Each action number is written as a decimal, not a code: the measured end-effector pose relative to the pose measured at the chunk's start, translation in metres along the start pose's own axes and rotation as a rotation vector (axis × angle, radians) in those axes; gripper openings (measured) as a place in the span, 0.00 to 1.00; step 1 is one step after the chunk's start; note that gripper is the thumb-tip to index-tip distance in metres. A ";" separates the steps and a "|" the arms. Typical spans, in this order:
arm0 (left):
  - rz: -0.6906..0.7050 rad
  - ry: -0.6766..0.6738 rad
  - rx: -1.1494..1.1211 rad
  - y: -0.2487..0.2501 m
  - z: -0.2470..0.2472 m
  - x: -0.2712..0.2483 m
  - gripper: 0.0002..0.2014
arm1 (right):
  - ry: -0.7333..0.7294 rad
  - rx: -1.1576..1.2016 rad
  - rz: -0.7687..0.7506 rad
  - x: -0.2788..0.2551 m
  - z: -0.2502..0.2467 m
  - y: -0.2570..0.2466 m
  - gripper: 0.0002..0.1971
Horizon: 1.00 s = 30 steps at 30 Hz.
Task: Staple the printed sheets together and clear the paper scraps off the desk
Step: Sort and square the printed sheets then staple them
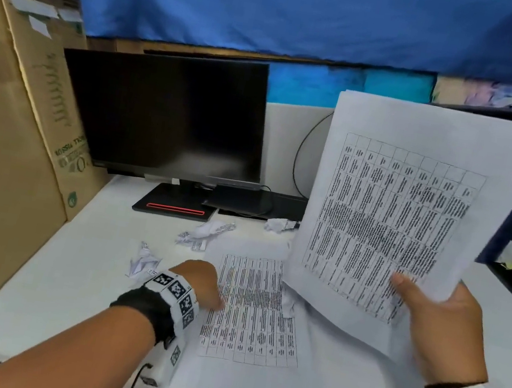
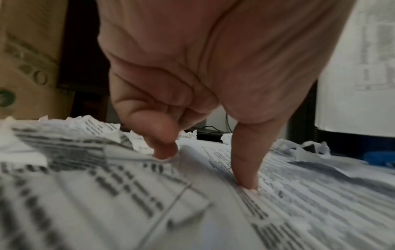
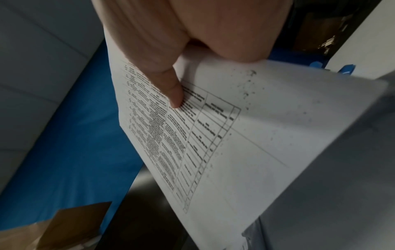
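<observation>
Right hand [image 1: 442, 330], lower right of frame, gripping a raised stack of printed sheets [image 1: 406, 215], thumb on top. Left hand [image 1: 202, 283], lower centre, fingers curled, fingertips pressing loose printed pages [image 1: 251, 335] on white surface [image 1: 64, 280]. Crumpled paper scraps [image 1: 204, 232] mid-frame, before dark monitor [image 1: 163, 114].

Matt white paper sheets [image 1: 417, 193] in my right hand [image 1: 442, 330], crumpled paper scraps [image 1: 204, 234] on the smooth white desk [image 1: 70, 281], rough brown cardboard box [image 1: 3, 134] beside a glossy black monitor [image 1: 163, 114]
</observation>
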<state>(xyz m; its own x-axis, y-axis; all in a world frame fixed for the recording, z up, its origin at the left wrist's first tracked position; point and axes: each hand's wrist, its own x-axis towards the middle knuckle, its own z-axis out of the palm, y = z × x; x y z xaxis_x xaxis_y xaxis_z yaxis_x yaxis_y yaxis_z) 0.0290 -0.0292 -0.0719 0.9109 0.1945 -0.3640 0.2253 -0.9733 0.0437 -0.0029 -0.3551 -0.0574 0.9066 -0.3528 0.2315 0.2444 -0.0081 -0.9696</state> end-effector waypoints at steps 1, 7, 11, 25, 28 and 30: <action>-0.014 0.003 0.006 0.003 -0.001 0.002 0.17 | -0.005 0.004 -0.007 0.000 -0.001 -0.001 0.11; -0.087 -0.031 -0.046 0.014 -0.003 0.014 0.15 | -0.023 0.018 -0.030 -0.001 -0.002 -0.002 0.09; -0.121 -0.008 -0.127 0.018 0.002 0.017 0.13 | -0.025 0.022 -0.041 -0.001 -0.003 -0.004 0.10; 0.027 0.380 -1.010 0.000 -0.035 0.005 0.16 | 0.016 0.071 -0.068 0.001 -0.006 -0.005 0.11; 0.121 0.476 -1.126 -0.001 -0.042 -0.002 0.15 | 0.038 0.077 -0.070 0.001 -0.006 -0.005 0.11; 0.186 0.520 -1.185 -0.001 -0.043 -0.005 0.13 | 0.042 0.084 -0.071 0.000 -0.007 -0.005 0.12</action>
<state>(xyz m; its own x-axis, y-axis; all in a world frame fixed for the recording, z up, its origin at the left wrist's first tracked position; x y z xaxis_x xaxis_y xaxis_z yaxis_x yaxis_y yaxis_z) 0.0388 -0.0238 -0.0303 0.9274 0.3528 0.1245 0.0048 -0.3439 0.9390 -0.0061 -0.3612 -0.0530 0.8714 -0.3927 0.2939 0.3368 0.0435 -0.9406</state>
